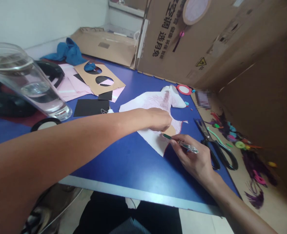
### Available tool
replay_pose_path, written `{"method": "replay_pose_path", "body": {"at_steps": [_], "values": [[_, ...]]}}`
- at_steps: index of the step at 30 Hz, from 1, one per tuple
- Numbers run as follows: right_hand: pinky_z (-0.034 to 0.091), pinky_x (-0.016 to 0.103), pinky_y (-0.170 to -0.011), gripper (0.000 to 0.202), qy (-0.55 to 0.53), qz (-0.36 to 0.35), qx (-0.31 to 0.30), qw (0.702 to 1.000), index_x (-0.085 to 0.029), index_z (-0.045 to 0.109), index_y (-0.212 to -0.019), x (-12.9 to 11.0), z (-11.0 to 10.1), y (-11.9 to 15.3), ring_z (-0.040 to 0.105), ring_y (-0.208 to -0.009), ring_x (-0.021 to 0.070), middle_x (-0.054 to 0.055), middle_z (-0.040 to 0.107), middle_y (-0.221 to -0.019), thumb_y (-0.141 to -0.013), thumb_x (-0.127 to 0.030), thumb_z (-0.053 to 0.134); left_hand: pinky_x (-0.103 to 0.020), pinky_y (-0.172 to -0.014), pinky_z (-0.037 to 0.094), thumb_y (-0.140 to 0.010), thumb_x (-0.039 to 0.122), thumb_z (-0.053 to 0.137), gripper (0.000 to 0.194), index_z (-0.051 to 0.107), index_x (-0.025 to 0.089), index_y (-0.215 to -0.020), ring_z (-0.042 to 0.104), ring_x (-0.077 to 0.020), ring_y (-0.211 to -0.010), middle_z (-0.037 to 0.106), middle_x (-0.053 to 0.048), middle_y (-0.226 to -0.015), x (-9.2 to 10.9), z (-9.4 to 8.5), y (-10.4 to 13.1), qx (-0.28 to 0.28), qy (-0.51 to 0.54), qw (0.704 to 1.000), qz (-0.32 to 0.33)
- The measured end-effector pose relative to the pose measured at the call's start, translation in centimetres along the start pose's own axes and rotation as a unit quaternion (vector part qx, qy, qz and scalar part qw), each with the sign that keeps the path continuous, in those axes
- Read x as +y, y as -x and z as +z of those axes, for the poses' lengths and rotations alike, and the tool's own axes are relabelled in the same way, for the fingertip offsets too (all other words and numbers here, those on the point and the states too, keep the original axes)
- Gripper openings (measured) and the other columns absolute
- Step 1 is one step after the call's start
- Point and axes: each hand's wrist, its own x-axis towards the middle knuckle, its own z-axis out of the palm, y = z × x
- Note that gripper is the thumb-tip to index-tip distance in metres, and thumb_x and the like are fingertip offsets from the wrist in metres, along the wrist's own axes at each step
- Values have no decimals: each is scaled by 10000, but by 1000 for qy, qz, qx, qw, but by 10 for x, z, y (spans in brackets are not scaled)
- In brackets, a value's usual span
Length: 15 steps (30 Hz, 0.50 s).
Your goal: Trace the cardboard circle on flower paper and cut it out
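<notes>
A large irregular sheet of white paper (pixel 143 100), pinkish and wrinkled on part of its surface, lies on the blue table. My left hand (pixel 160 119) reaches across it with curled fingers, pressing a small brown cardboard piece (pixel 170 130) against the paper. Much of that piece is hidden under the hand; its visible edge is rounded. In my right hand (pixel 194 157) is a clear pen (pixel 188 147) with a green front part, its tip at the near edge of the cardboard piece. Black-handled scissors (pixel 215 144) lie just right of my right hand.
A tall glass of water (pixel 39 87) stands at the left. Behind my left arm are a cardboard sheet with round holes (pixel 92 83), pink sheets (pixel 72 83) and black card (pixel 91 107). Tassels and buttons (pixel 239 144) lie along the right, beside tall cardboard walls (pixel 182 61).
</notes>
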Motion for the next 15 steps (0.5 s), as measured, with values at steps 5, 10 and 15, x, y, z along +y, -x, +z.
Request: {"method": "replay_pose_path", "body": {"at_steps": [5, 10, 15], "values": [[571, 281, -636, 101, -9, 8, 3, 1000, -235, 749, -1081, 3, -1, 4, 722, -633, 169, 14, 798, -854, -1098, -315, 691, -367, -658, 389, -811, 116, 644, 368, 887, 166, -1083, 689, -229, -831, 830, -125, -1032, -1, 1, 0, 5, 3, 1000, 3], [581, 292, -671, 79, -22, 19, 1, 1000, -238, 749, -1095, 6, -2, 9, 745, -693, 184, 21, 808, -886, -1088, -301, 702, -368, -651, 366, -771, 71, 644, 371, 889, 174, -1030, 673, -220, -793, 820, -111, -966, -4, 4, -3, 19, -1, 1000, 10], [576, 298, -655, 76, -31, 27, 1, 999, -245, 752, -1101, 7, -6, 14, 739, -678, 187, 20, 812, -887, -1078, -308, 716, -365, -647, 359, -776, 78, 656, 356, 884, 160, -1037, 670, -220, -795, 819, -111, -975, -4, 6, -4, 16, 5, 1000, 1]]}}
